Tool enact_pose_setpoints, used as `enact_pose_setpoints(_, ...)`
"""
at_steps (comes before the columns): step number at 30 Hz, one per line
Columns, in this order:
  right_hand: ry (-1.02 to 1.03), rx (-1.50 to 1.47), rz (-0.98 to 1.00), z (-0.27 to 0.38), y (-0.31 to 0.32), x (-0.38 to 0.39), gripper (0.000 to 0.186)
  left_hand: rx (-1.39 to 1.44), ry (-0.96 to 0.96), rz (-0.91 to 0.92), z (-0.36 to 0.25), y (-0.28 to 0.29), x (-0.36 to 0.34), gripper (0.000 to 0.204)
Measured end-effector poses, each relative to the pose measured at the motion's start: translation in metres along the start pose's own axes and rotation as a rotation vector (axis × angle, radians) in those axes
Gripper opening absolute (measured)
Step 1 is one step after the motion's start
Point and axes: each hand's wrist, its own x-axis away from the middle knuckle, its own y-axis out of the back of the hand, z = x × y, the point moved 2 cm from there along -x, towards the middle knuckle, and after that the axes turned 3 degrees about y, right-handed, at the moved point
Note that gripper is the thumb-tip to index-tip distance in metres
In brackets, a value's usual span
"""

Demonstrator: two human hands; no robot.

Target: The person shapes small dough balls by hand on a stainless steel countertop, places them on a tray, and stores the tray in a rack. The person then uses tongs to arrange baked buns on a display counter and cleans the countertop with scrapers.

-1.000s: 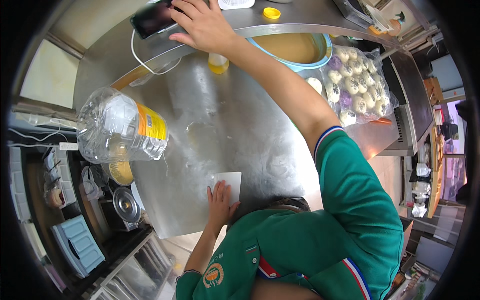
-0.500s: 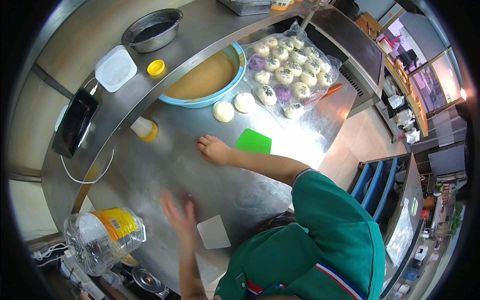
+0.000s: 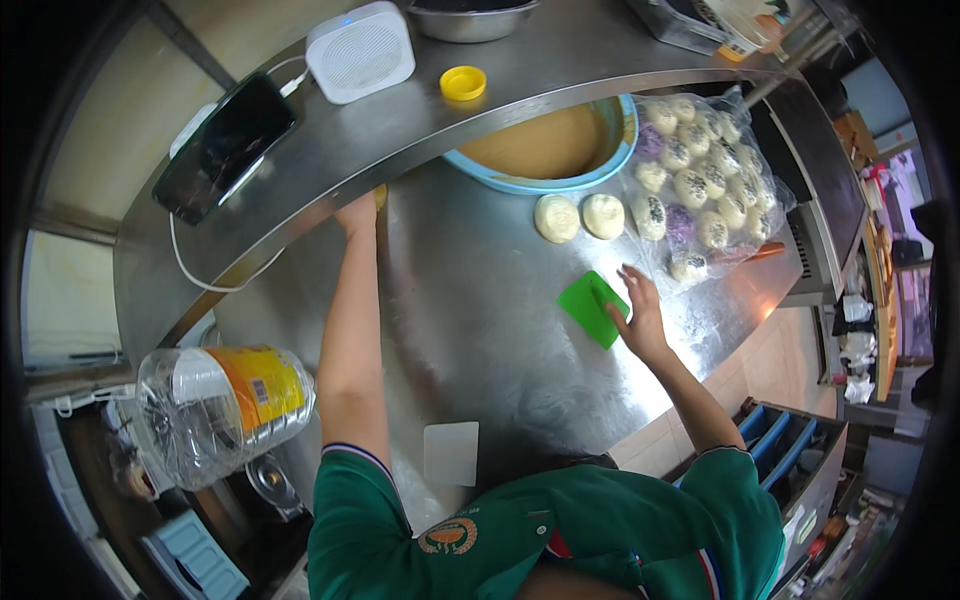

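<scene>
My left hand (image 3: 357,212) reaches under the metal shelf, beside the yellow end of a container (image 3: 381,197). The shelf edge hides its fingers, so I cannot tell whether it grips the container. Over the right edge of a green dough scraper (image 3: 590,312) on the steel table is my right hand (image 3: 645,318), open with fingers apart. Its thumb is at the scraper's edge; whether it touches cannot be made out. Two round pale dough pieces (image 3: 557,218) sit beyond the scraper, by a blue basin (image 3: 480,178) of light brown contents. A white scraper (image 3: 451,455) lies near my body.
Right of the basin, a clear plastic bag (image 3: 742,110) covers several white and purple buns. On the shelf are a phone (image 3: 225,148), a white speaker-like box (image 3: 360,52), a yellow lid (image 3: 463,83) and a metal bowl (image 3: 475,24). A large clear jug (image 3: 200,410) stands at left.
My left hand has moved forward from the near table to beneath the shelf. My right hand has shifted to the green scraper, its fingers spreading. The whole view has turned.
</scene>
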Motion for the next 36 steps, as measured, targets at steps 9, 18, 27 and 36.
enact_pose_setpoints(9,-0.582,-1.322,-0.378,0.010,-0.050,-0.189,0.052,0.114,0.088,0.229,-0.072,0.130,0.073,0.071)
enact_pose_setpoints(18,-0.607,-1.362,-0.285,0.065,-0.075,-0.176,0.056,-0.164,0.012,0.976,-0.137,0.335,0.325,0.079)
enact_pose_setpoints(27,-0.265,-1.193,0.407,0.131,-0.096,-0.095,0.039,-0.423,0.137,0.856,-0.160,0.376,0.390,0.109)
enact_pose_setpoints(36,-0.347,0.394,0.532,-0.009,-0.024,0.000,0.111,-0.535,0.628,0.744,-0.152,0.375,0.378,0.116)
